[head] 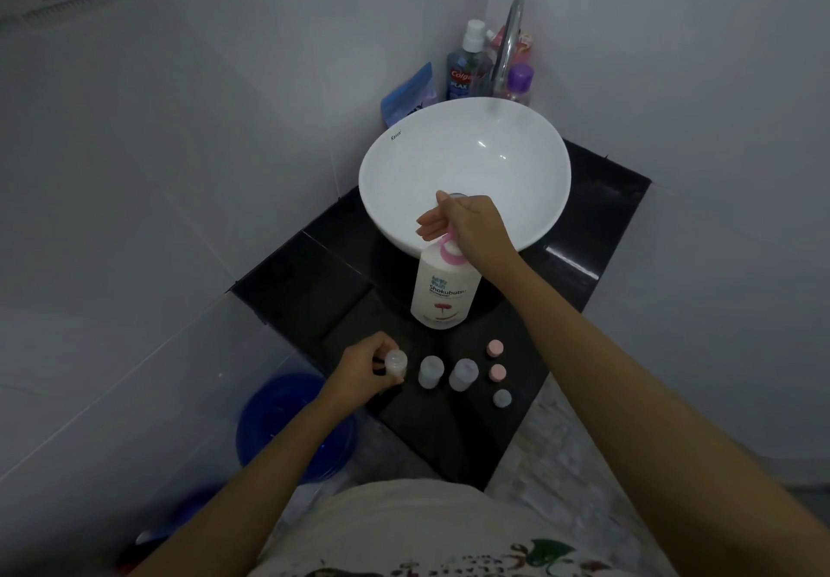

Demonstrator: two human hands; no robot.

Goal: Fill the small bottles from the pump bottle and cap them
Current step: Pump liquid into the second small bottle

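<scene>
A white pump bottle (442, 291) with a pink pump head stands on the black counter (314, 289) in front of the basin. My right hand (467, 228) rests on top of the pump head and hides most of it. My left hand (364, 372) grips a small clear bottle (396, 363) at the counter's front left, its mouth uncapped. Two more small pale bottles (431, 371) (462, 374) stand upright to its right. Three loose caps lie further right: two pink caps (495, 348) (497, 372) and a grey-blue cap (501, 398).
A white bowl basin (404, 163) fills the counter's back, with a chrome tap (509, 41) above it. Behind stand a mouthwash bottle (465, 68), a purple-capped bottle (519, 82) and a blue pouch (411, 93). A blue bucket (287, 423) sits on the floor to the left.
</scene>
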